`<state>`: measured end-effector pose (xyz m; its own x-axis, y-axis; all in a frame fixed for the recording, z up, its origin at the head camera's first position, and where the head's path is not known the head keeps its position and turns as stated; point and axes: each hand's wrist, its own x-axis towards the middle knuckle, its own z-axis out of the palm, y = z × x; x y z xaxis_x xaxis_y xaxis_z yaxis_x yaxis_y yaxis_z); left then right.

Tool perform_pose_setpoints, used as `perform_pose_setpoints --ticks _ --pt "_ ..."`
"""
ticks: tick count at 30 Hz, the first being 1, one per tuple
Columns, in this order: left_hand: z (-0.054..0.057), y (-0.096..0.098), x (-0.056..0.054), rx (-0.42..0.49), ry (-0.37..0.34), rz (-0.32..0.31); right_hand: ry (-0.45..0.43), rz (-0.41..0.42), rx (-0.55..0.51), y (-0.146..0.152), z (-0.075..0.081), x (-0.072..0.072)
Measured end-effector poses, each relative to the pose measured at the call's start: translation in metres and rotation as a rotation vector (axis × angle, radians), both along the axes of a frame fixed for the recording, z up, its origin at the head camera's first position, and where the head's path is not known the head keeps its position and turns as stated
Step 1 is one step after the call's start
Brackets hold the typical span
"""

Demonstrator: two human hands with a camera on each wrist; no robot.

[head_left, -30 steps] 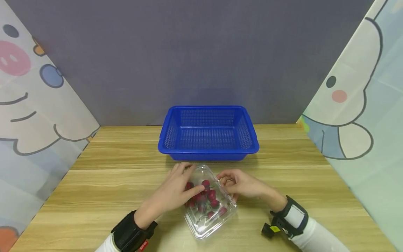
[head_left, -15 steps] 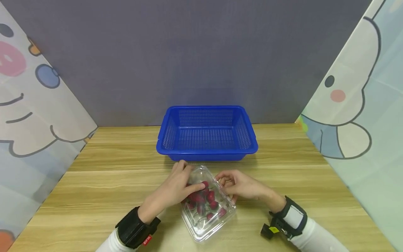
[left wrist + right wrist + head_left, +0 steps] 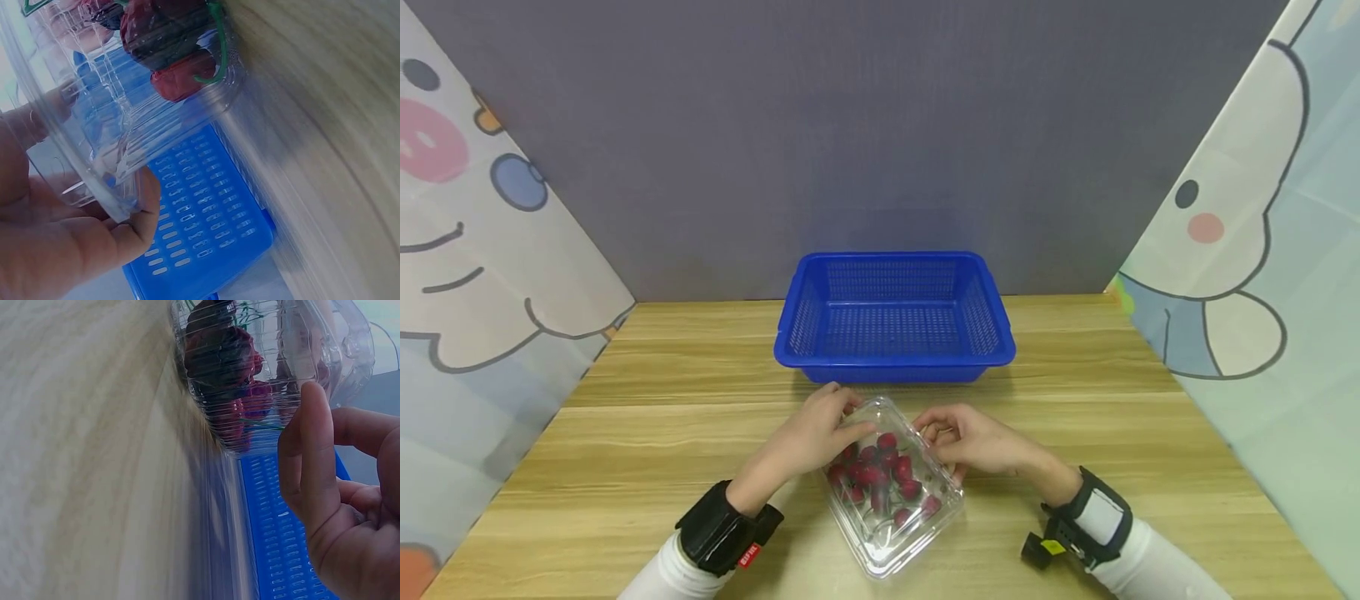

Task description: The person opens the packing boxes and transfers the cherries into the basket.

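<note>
A clear plastic clamshell box (image 3: pixel 877 570) stands askew on the table, its lid down. Red cherries (image 3: pixel 872 476), several with green stems, show through the plastic. At the box's far left edge, my left hand (image 3: pixel 808 435) grips the rim, thumb on the lid; the left wrist view has its fingers (image 3: pixel 147 209) curled under the rim (image 3: pixel 94 181). My right hand (image 3: pixel 973 439) is at the right side with bent fingers. In the right wrist view, that thumb (image 3: pixel 317 450) lies against the box wall (image 3: pixel 275 369) and the fingers pinch near the rim.
Just beyond the box sits a blue perforated basket (image 3: pixel 895 362), with nothing seen inside. A grey panel (image 3: pixel 880 125) rises behind the wooden table (image 3: pixel 662 433). Cartoon-printed sheets (image 3: pixel 1240 250) flank both sides.
My left thumb has drawn back leftward over the lid, uncovering more cherries. The box's near end has shifted slightly toward me and left. My right hand has stayed nearly still.
</note>
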<state>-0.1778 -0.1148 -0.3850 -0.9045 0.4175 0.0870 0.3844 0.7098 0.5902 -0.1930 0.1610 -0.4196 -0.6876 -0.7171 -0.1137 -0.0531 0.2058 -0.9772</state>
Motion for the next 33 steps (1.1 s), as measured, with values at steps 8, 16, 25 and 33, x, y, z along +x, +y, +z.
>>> perform_pose_setpoints --ticks 8,16,25,33 --pt "0.005 -0.001 -0.004 -0.011 -0.036 0.025 -0.007 -0.002 0.004 0.000 0.001 0.001" --pt "0.011 -0.006 -0.012 -0.028 -0.096 0.029 -0.007 0.002 0.008 0.000 0.001 0.000" --pt "0.013 -0.005 -0.013 -0.045 -0.135 0.069 -0.016 0.017 0.002 0.002 0.001 0.000" --pt "0.017 -0.006 -0.013 -0.081 -0.174 0.017 0.006 0.019 0.016 0.003 0.001 0.000"
